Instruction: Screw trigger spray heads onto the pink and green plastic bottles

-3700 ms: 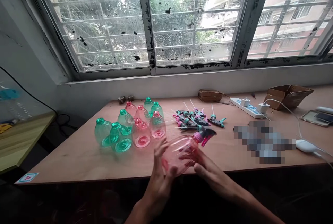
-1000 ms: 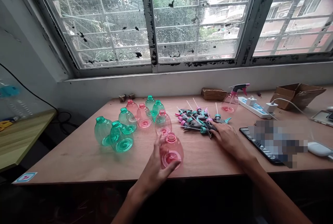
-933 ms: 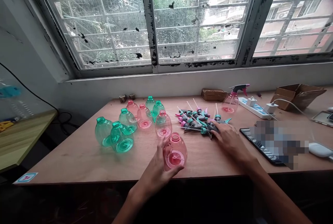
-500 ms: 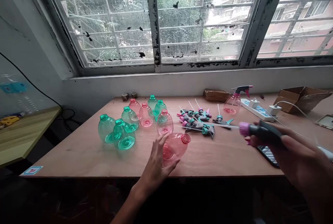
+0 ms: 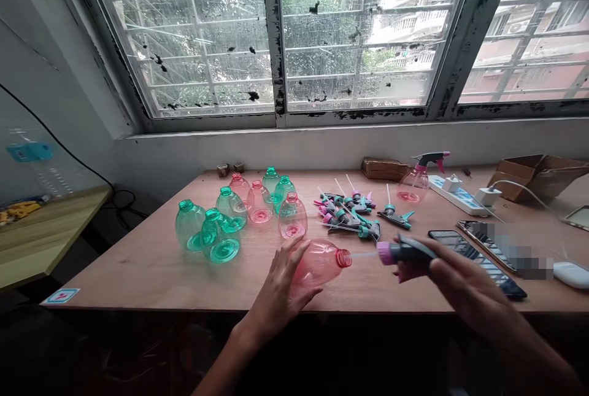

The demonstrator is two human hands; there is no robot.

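Observation:
My left hand (image 5: 283, 276) is closed around a clear pink bottle (image 5: 317, 263), tilted on its side near the front edge with its open neck toward the right. In my right hand (image 5: 464, 267) is a black and pink spray trigger head (image 5: 405, 255), held level. Its thin white tube points left, and the tip is at the bottle's mouth, seemingly just inside. Behind the bottle lies a pile of loose trigger heads (image 5: 350, 215) in black, pink and teal. Other pink bottles (image 5: 292, 218) and several green bottles (image 5: 223, 242) stand uncapped to the left.
A pink bottle with its sprayer fitted (image 5: 414, 184) stands at the back right, beside a power strip (image 5: 460, 196) and an open cardboard box (image 5: 529, 178). Phones (image 5: 483, 261) and a white mouse (image 5: 570, 274) lie at right. A wooden table (image 5: 138, 261) carries everything.
My right hand has moved left with the trigger head, bringing its tube to the bottle's mouth. The pink bottle has tipped further, its neck turned lower toward the right.

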